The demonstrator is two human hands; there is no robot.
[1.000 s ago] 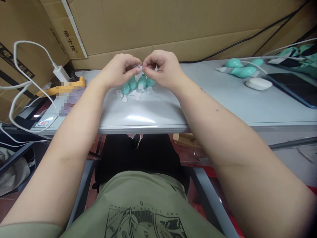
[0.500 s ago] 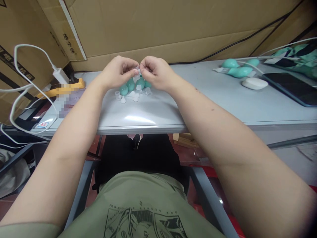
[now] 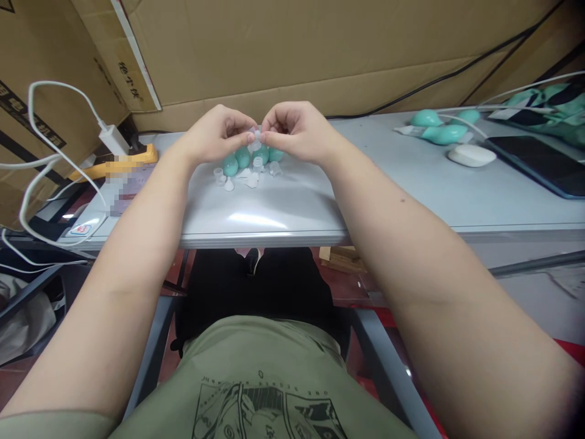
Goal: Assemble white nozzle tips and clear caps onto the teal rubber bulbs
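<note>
My left hand (image 3: 222, 133) is closed, thumb and fingers pinching a small clear plastic piece (image 3: 256, 139). From the other side my right hand (image 3: 296, 129) pinches at the same piece, its fingertips pressed close. Directly beneath and in front of my hands sit several glossy teal rounded objects (image 3: 230, 164), partly hidden by the fingers. On the table before them lie a small clear plastic cup (image 3: 219, 177), a white funnel-shaped bit (image 3: 228, 184), flat white scraps (image 3: 249, 178) and a clear cap (image 3: 275, 168).
More teal rounded objects (image 3: 441, 133) lie at the right, beside a white oval case (image 3: 471, 155) and a dark phone or tablet (image 3: 543, 163). At the left are a white charger (image 3: 113, 141), looping cables and a yellow bar (image 3: 132, 160). Cardboard (image 3: 292, 55) walls the table's back.
My right hand has shifted slightly to the right and its thumb has straightened. The clear plastic piece shows more between the hands. My left hand has barely moved.
</note>
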